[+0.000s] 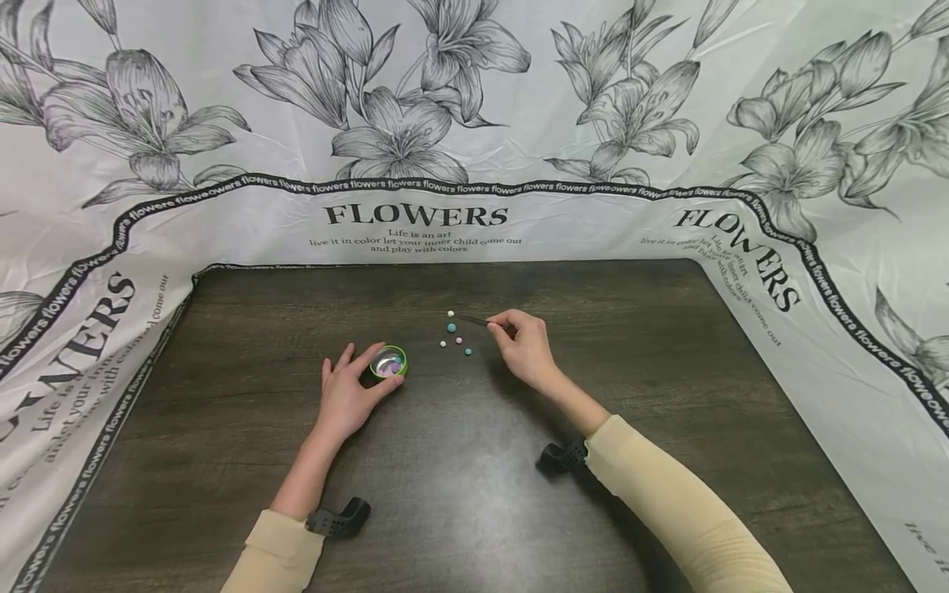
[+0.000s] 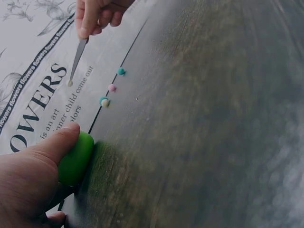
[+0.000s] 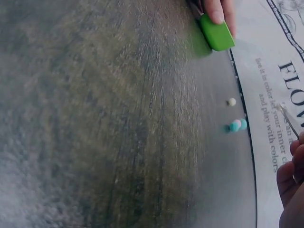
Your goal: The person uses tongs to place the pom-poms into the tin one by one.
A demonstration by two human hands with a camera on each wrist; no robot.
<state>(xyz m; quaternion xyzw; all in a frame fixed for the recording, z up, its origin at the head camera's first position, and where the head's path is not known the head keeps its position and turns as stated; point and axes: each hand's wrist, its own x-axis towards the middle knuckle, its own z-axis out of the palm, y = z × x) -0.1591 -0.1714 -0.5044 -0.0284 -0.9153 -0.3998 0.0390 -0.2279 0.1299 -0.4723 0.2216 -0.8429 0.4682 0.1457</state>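
My left hand [image 1: 347, 399] grips a small round green cup [image 2: 78, 159] between thumb and fingers. In the head view its inside looks silvery, with purple and turquoise pieces at the bottom. My right hand [image 1: 525, 347] pinches a pair of thin metal tweezers [image 1: 472, 319]. At the tweezers' tips is a white bead [image 1: 451, 313], which appears raised off the table in both wrist views. Below it on the table lie a larger turquoise bead [image 1: 451, 328], a pink bead [image 1: 459, 340], another white bead [image 1: 443, 344] and a smaller turquoise bead [image 1: 468, 352].
The dark wood-grain table [image 1: 445, 461] reaches back to a white curtain [image 1: 593, 226] printed with flowers and lettering, which also hangs along both sides. A black band is worn on the left wrist [image 1: 339, 519] and another on the right wrist [image 1: 561, 458].
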